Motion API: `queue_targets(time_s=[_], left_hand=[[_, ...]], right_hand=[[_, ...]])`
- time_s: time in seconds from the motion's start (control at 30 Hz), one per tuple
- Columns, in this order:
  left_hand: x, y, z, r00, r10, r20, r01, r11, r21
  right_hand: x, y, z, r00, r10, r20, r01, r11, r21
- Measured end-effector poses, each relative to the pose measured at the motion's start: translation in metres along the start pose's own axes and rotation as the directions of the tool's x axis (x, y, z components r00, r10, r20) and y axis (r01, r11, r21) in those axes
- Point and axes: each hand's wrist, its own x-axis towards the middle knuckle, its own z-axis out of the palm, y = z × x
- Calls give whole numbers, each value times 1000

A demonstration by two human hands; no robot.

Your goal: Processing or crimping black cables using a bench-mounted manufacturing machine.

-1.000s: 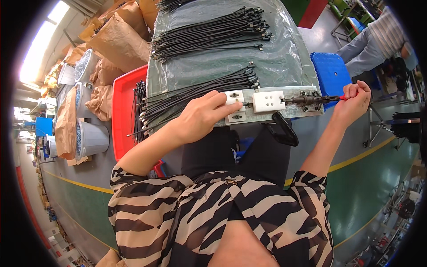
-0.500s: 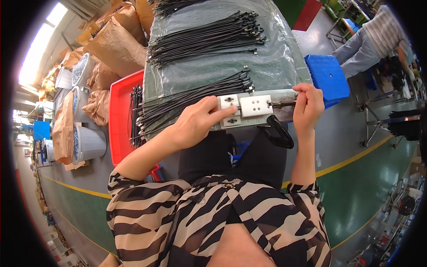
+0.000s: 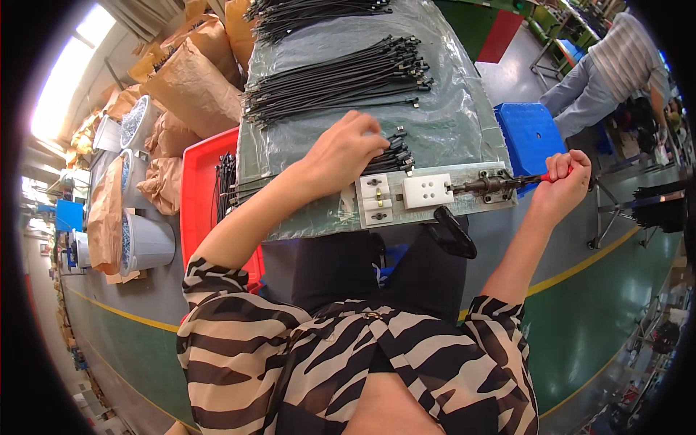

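My left hand is above the nearest bundle of black cables, its fingers curled together near the connector ends. What is between the fingertips, if anything, is too blurred to make out. At the right, my right hand is wrapped round the red handle of a toggle clamp. The clamp is mounted on a metal plate at the table's near edge. Its rod runs to a white sliding block. A slotted white block, with a small brass-coloured piece in its slot, stands left of it across a narrow gap.
More cable bundles lie across the plastic-covered table. A red tray with cables stands at left, near grey buckets and paper sacks. A black lever hangs below the plate. A blue stool and another person are at right.
My left hand has left the slotted block and moved up over the cables. My right hand has moved right and outward with the handle. The sliding block now stands apart from the slotted one.
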Motion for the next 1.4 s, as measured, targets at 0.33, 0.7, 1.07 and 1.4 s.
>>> queue_targets(time_s=[0.33, 0.7, 1.07, 1.4], left_hand=[[41, -60, 36, 994, -107, -34, 111, 978, 179], [-34, 64, -29, 999, -9, 52, 8, 1000, 10], [-80, 74, -8, 991, -70, 113, 64, 997, 51], [-84, 70, -6, 988, -47, 149, 36, 997, 74]], right_hand=[[-10, -13, 0, 1000, -30, -3, 30, 999, -28], [31, 18, -61, 967, 236, -99, -210, 953, 220], [16, 29, -64, 961, 225, -159, -199, 966, 165], [-6, 11, -31, 1000, 17, -18, -20, 989, -148]])
